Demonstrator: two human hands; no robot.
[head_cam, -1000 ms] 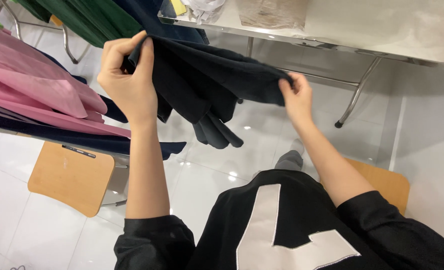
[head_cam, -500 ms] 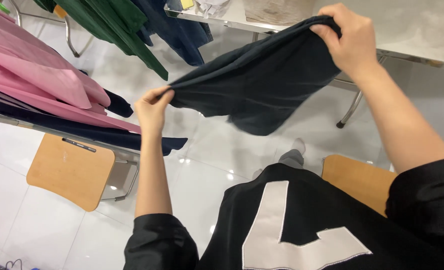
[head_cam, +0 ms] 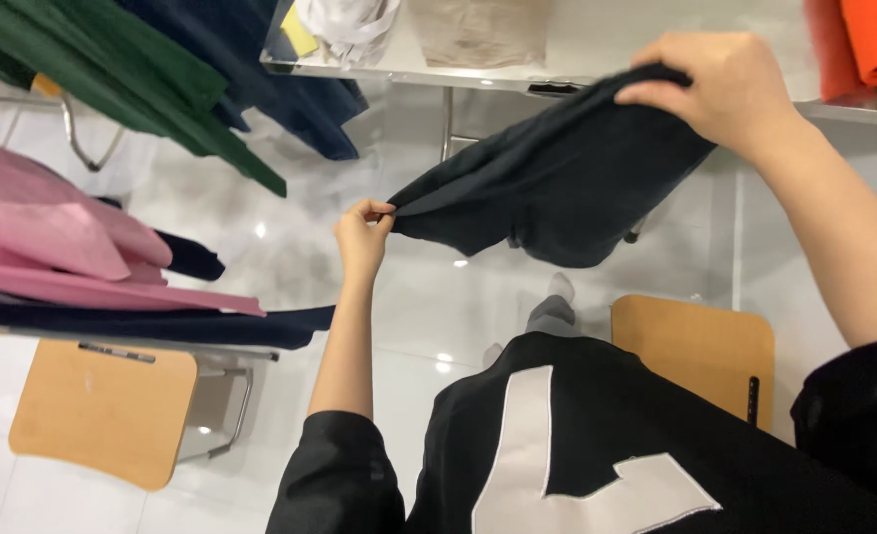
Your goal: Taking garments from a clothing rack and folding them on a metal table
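Observation:
A dark navy garment point(head_cam: 547, 183) hangs stretched in the air between my two hands. My left hand point(head_cam: 361, 235) pinches its lower left corner at mid-frame. My right hand point(head_cam: 720, 89) grips the opposite end higher up, near the edge of a white table point(head_cam: 597, 44) at the top. The cloth sags in folds between the two grips. Below, my black top with a pale printed shape point(head_cam: 567, 465) fills the bottom of the view.
Pink garments point(head_cam: 53, 242) and a dark one lie on a table at left, green cloth point(head_cam: 122, 69) and blue cloth point(head_cam: 261, 59) hang above. Orange fabric point(head_cam: 869, 40) lies top right. Wooden stools point(head_cam: 102, 410) point(head_cam: 701, 346) stand on the glossy white floor.
My left hand dropped from high at the left to mid-frame, while my right hand rose to the upper right. The bunched garment got pulled out long between them.

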